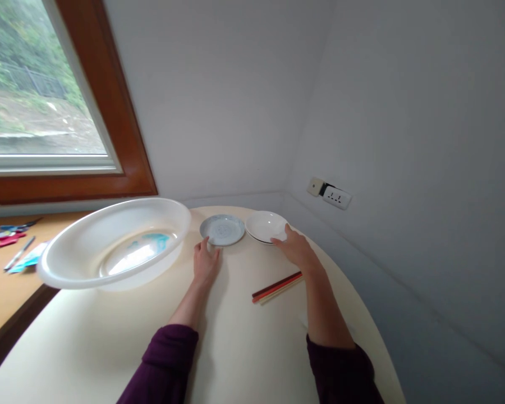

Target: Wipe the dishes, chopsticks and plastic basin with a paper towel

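My left hand [206, 264] is at the near edge of a pale blue-grey patterned plate [223, 230]. Its fingertips meet the plate's rim at the left, and the thumb stands apart from the fingers. To the right, my right hand [297, 246] has its thumb and fingers around the near right rim of a shallow white dish [266, 225]. A second rim shows under this dish, so it seems stacked on another. Several chopsticks [278, 287], dark red, orange and pale, lie side by side on the table, partly behind my right forearm.
A large translucent oval basin [122, 247] stands on the left of the round cream table [244, 348]. Beyond it, a wooden desk [8, 286] holds scissors, a pen and a blue packet. White walls meet behind the table. A socket [336, 197] is on the right wall.
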Demonstrator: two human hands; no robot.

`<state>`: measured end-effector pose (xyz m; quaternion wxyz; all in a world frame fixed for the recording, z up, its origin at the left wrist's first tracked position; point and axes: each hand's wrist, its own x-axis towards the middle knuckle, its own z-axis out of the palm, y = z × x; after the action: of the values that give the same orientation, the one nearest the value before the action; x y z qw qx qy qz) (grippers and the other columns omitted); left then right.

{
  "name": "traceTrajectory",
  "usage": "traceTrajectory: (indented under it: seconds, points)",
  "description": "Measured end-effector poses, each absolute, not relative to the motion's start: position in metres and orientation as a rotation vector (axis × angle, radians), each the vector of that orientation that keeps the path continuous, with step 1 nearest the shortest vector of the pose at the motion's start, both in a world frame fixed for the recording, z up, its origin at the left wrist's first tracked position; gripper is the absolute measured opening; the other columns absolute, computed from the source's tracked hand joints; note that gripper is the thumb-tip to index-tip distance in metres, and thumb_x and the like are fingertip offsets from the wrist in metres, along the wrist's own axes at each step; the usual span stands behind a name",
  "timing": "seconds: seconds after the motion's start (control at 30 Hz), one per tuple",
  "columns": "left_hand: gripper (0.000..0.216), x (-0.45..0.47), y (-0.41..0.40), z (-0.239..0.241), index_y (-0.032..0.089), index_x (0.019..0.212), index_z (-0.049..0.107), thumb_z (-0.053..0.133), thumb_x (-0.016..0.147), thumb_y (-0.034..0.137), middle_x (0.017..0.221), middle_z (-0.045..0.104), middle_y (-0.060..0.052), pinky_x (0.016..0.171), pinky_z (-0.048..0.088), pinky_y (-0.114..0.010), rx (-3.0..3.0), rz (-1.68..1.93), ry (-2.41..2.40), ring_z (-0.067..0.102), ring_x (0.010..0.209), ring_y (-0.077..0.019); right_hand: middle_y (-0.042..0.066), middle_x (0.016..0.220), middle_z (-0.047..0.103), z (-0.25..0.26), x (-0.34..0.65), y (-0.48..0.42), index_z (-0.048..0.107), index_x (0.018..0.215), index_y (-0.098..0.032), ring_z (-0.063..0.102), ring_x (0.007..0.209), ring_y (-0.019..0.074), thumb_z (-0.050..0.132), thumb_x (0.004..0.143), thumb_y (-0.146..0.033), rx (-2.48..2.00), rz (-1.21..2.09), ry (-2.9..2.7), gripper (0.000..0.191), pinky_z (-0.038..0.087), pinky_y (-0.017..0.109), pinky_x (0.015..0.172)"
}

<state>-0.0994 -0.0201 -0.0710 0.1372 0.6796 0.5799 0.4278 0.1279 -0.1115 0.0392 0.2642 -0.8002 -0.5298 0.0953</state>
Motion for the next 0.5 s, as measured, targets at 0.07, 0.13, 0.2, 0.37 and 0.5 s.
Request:
traceTrajectory:
  seconds: [0.07,0.13,0.2,0.37,0.5]
  points:
    - [0.043,-0.094,-0.038,-0.066,0.012,0.120,0.048,0.050,0.079,0.023,0.115,0.050,-0.017,0.095,0.039,-0.042,2.056,1.267,1.642,0.051,0.109,-0.0269,0.015,0.118,0.059,0.048,0.129,-0.124,0.044,0.132,-0.016,0.054,0.108,0.0308,0.054,0.078,-0.044,-2.037,0.188,-1.521,0.062,0.040,0.040,0.089]
    - [0.034,-0.082,-0.064,-0.062,0.016,0.113,0.052,0.047,0.081,0.023,0.118,0.049,-0.015,0.097,0.037,-0.041,2.175,1.259,1.542,0.048,0.112,-0.0254,0.011,0.116,0.061,0.053,0.130,-0.138,0.049,0.128,-0.020,0.057,0.105,0.0276,0.053,0.079,-0.046,-1.945,0.189,-1.572,0.056,0.042,0.037,0.087]
    - [0.032,-0.064,-0.095,-0.058,0.019,0.112,0.053,0.046,0.083,0.029,0.121,0.049,-0.013,0.098,0.035,-0.039,2.367,1.178,1.345,0.046,0.114,-0.0245,0.009,0.113,0.063,0.051,0.134,-0.152,0.052,0.126,-0.022,0.059,0.102,0.0255,0.055,0.079,-0.045,-1.914,0.198,-1.614,0.053,0.043,0.035,0.085]
    - [0.044,-0.020,-0.150,-0.055,0.016,0.115,0.051,0.056,0.077,0.038,0.128,0.046,-0.018,0.096,0.034,-0.044,2.568,0.778,1.176,0.042,0.117,-0.0312,0.009,0.107,0.066,0.018,0.155,-0.183,0.058,0.119,-0.021,0.060,0.099,0.0256,0.059,0.076,-0.035,-2.084,0.167,-1.624,0.045,0.043,0.035,0.087]
    - [0.021,-0.005,-0.160,-0.049,0.016,0.097,0.059,0.053,0.080,0.027,0.103,0.058,-0.017,0.085,0.041,-0.042,2.678,0.419,1.164,0.052,0.101,-0.0298,0.010,0.104,0.067,-0.021,0.168,-0.201,0.058,0.116,-0.017,0.062,0.098,0.0224,0.048,0.081,-0.028,-2.050,0.129,-1.429,0.038,0.043,0.035,0.090]
